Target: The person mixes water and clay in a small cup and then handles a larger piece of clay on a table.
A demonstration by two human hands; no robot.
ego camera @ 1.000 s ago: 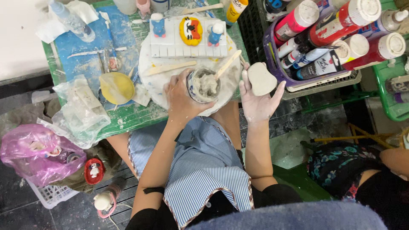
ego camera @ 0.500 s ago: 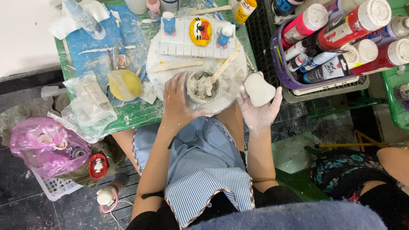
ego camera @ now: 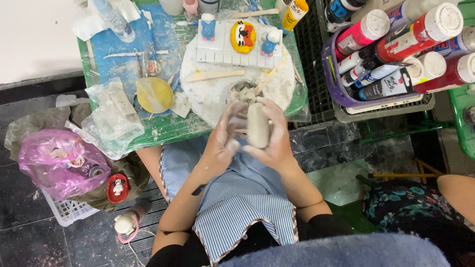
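Observation:
A pale, rounded lump of clay (ego camera: 258,127) is held upright over my lap, just off the front edge of the green table (ego camera: 163,129). My right hand (ego camera: 277,146) grips it from the right and behind. My left hand (ego camera: 222,141), blurred with motion, is pressed against its left side. Both hands are smeared with white slip. Just beyond them on the table stands a small cup of grey-white paste (ego camera: 241,92) with a wooden stick (ego camera: 271,74) leaning in it.
A white tray (ego camera: 222,55) carries two blue figurines and a yellow one. A yellow disc (ego camera: 155,95), crumpled plastic (ego camera: 114,116) and a flat wooden stick (ego camera: 215,75) lie nearby. A purple basket (ego camera: 341,99) of paint bottles stands at right, a pink bag (ego camera: 59,160) lower left. Another person's floral clothing (ego camera: 415,217) shows at right.
My left hand has let go of the paste cup and come to the clay lump. My right hand has brought the lump left and down, so both hands now meet over my lap.

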